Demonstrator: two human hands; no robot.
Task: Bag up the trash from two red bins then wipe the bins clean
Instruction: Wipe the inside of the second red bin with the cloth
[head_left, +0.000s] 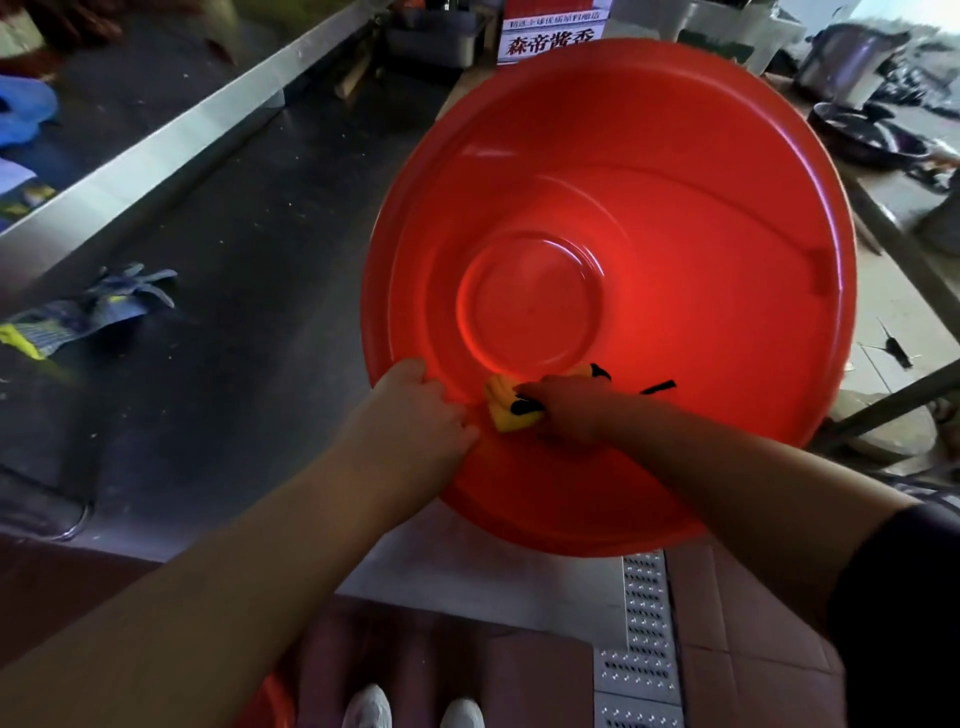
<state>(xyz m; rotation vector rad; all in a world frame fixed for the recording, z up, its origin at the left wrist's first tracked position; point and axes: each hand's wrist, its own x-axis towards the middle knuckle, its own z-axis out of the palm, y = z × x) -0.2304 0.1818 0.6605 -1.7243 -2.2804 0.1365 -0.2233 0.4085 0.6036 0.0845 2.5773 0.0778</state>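
A large red bin (675, 156) lies tilted toward me on the steel counter, its inside and round bottom facing the camera. My left hand (415, 410) grips the near rim of the bin. My right hand (566, 410) is inside the bin at the lower wall and holds a yellow cloth with black marks (501, 402) pressed against the red surface. The inside of the bin shows no trash. A sliver of another red object (267, 706) shows at the bottom edge by my shoes.
A dark steel counter (234, 312) runs along the left with a grey and yellow work glove (88, 312) lying on it. Boxes, a metal pot (852, 62) and a pan (872, 135) crowd the back right. A floor drain grate (644, 649) lies below.
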